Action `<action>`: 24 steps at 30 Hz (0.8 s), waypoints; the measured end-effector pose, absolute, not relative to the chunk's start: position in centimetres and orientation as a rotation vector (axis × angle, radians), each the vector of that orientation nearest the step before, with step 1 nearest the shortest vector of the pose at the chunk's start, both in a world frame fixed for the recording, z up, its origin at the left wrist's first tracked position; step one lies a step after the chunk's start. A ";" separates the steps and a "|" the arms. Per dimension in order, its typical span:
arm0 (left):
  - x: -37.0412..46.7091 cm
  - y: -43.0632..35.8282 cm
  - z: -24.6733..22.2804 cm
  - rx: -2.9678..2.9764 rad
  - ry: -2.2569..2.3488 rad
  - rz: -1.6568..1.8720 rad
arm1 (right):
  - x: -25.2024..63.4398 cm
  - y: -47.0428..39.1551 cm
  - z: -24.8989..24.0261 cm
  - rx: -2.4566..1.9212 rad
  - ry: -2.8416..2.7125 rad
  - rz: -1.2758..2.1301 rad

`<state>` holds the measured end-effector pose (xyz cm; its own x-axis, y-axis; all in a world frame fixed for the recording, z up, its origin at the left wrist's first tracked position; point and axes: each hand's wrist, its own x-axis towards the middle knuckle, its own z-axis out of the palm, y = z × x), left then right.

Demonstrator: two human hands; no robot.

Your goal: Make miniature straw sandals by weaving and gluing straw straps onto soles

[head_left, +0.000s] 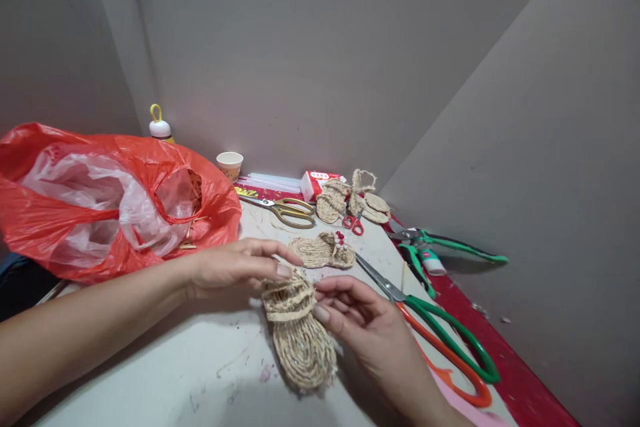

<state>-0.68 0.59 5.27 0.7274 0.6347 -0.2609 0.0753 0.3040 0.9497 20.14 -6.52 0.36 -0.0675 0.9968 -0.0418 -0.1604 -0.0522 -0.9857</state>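
A woven straw slipper [304, 340] is held over the table in front of me, its coiled sole towards me and braided straps across its far part. My left hand [235, 268] grips the far end from the left, thumb and fingers at its edge. At the right side of the straps, my right hand [367, 327] pinches the slipper between thumb and fingers. Just behind lies a second straw slipper [314, 250] with red and white beads on its strap. Large scissors [430, 310] with green and orange handles lie beside my right hand.
A red plastic bag [220, 213] bulges at the left. Along the back stand a paper cup [230, 165], gold-handled scissors [293, 210], a red-and-white box [313, 183], more straw slippers [332, 200] and small red scissors [353, 224]. Green-handled pruners [450, 243] lie at the right by the grey wall.
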 end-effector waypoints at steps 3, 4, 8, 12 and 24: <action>-0.3 0.3 4.0 1.118 0.631 0.321 | 20.1 -6.6 0.1 -1.114 -1.253 1.236; -0.1 0.2 3.6 1.112 0.635 0.335 | 20.2 -6.6 0.0 -1.137 -1.318 1.187; 0.5 -0.2 2.5 1.086 0.699 0.411 | 20.4 -6.4 -0.6 -1.178 -1.640 0.920; 1.0 -0.6 2.1 1.050 0.806 0.463 | 20.8 -6.2 -0.6 -1.092 -1.872 0.686; 1.1 -0.4 1.0 1.097 0.914 0.506 | 20.8 -6.5 0.0 -1.060 -2.121 0.602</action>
<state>1.14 -0.40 1.03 0.5509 0.7459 -0.3744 0.0790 0.3999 0.9131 20.78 -6.47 0.05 -0.4357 0.8219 0.3670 0.5066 0.5609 -0.6548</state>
